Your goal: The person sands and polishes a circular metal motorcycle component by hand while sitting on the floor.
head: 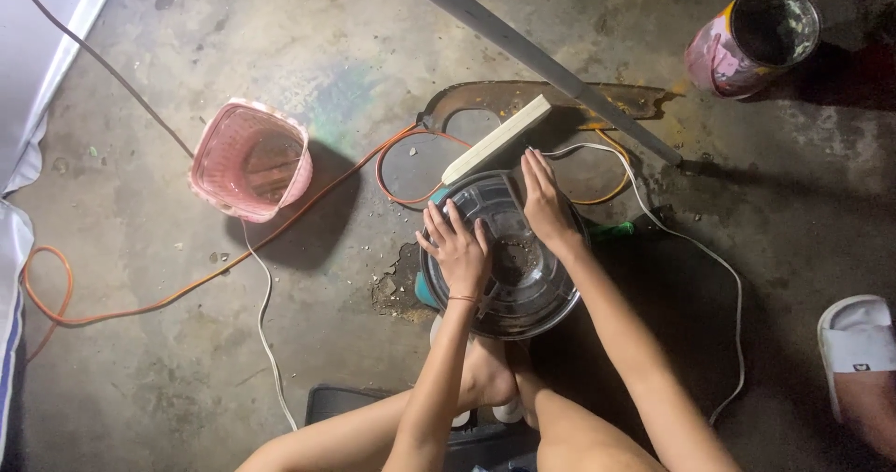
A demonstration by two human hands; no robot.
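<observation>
Head view: my left hand (457, 248) and right hand (544, 201) lie flat, fingers spread, gripping nothing, on the clear round lid (511, 257) of a pot at my feet on the concrete floor (140, 360); lid looks seated, dirt visible beneath, nothing fastened yet

Round clear-lidded metal pot (523, 276), centre of frame, sits upright on the concrete floor; dark residue inside. Both hands rest flat on its lid, teal base peeking lower left.
</observation>
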